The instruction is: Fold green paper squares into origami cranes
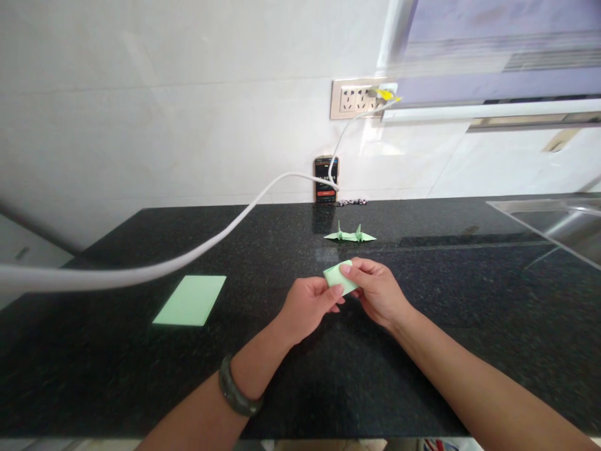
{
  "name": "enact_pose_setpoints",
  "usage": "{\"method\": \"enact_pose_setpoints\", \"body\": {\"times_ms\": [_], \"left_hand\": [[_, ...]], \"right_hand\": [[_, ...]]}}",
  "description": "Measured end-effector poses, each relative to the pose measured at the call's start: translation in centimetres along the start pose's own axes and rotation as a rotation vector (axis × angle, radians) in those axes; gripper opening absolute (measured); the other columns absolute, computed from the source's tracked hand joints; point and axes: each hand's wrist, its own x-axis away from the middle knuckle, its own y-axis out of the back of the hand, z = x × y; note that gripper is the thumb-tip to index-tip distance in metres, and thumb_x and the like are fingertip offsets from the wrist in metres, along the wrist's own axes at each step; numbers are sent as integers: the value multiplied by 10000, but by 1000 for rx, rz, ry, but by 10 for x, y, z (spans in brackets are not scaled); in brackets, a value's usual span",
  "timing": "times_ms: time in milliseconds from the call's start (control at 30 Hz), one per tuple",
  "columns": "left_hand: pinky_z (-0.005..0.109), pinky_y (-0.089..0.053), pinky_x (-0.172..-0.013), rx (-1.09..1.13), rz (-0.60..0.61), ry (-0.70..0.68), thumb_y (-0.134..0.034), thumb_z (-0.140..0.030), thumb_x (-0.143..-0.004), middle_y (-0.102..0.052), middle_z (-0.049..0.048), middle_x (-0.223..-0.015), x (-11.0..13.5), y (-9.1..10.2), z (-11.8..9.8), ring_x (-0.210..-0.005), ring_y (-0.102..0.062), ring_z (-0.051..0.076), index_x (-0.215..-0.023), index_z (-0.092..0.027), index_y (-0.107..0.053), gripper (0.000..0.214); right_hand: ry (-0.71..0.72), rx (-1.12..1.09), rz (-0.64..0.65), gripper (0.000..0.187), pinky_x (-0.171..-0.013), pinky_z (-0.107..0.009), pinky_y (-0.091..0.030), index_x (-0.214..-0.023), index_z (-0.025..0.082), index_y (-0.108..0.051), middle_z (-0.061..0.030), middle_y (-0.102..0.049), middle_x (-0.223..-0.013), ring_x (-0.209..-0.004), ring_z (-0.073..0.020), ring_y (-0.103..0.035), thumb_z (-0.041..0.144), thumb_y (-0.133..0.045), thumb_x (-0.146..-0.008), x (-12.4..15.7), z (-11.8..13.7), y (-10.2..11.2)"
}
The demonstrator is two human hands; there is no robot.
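A small folded square of light green paper point(346, 283) is held between both hands above the dark counter. My left hand point(310, 305) pinches its lower left corner, thumb on top. My right hand point(377, 289) grips its right side, with the thumb pressed on the upper face; most of the other fingers are hidden behind the paper. Just beyond the hands, two green paper cranes point(350, 235) stand side by side. To the left lies a stack of flat green paper sheets point(191, 302).
A phone point(325, 181) showing a timer leans on the tiled wall, a beaded string point(352, 202) beside it. The white cable point(211, 243) crosses the view from the left, and another stretch reaches the wall socket point(353, 99). A metal sink point(570, 222) is at right.
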Motion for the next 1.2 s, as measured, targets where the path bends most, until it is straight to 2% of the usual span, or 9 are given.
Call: {"method": "enact_pose_setpoints", "body": {"times_ms": [367, 567, 800, 1033, 1200], "left_hand": [[214, -387, -436, -214, -103, -10, -567, -393, -704, -545, 9, -465, 2, 1, -3, -418, -492, 97, -521, -130, -561, 320], [217, -365, -477, -198, -95, -69, -584, -428, -684, -575, 10, -539, -1, 6, 0, -492, -508, 108, -624, -126, -610, 308], [210, -277, -434, -313, -173, -99, -583, -440, -678, -465, -30, -429, 0, 9, -4, -420, -386, 72, -471, -138, -509, 374], [221, -339, -484, -234, -127, -100, -393, -485, -797, -501, 3, -461, 1, 10, -8, -459, -454, 95, -484, -141, -519, 481], [225, -383, -537, -119, -167, -137, -438, -478, -781, -526, 5, -534, 0, 10, -8, -541, -493, 111, -551, -142, -547, 421]], "right_hand": [[47, 29, 2, 206, -425, -214, -254, -585, 155, -586, 32, -483, -557, -474, -68, -379, 325, -696, -622, 4, -1, -4], [52, 59, 23, 206, -419, -210, -270, -600, 158, -589, 20, -464, -582, -487, -73, -380, 331, -701, -623, 4, -1, -2], [92, 89, 80, 174, -428, -219, -251, -594, 156, -588, 31, -436, -598, -478, -60, -364, 287, -675, -668, 5, -1, -1], [86, 105, 87, 199, -433, -225, -260, -584, 160, -582, 36, -443, -571, -476, -69, -370, 319, -679, -655, 4, 0, -1], [72, 120, 105, 211, -431, -222, -250, -574, 157, -576, 35, -431, -545, -470, -68, -362, 321, -678, -656, 3, 1, -1]]}}
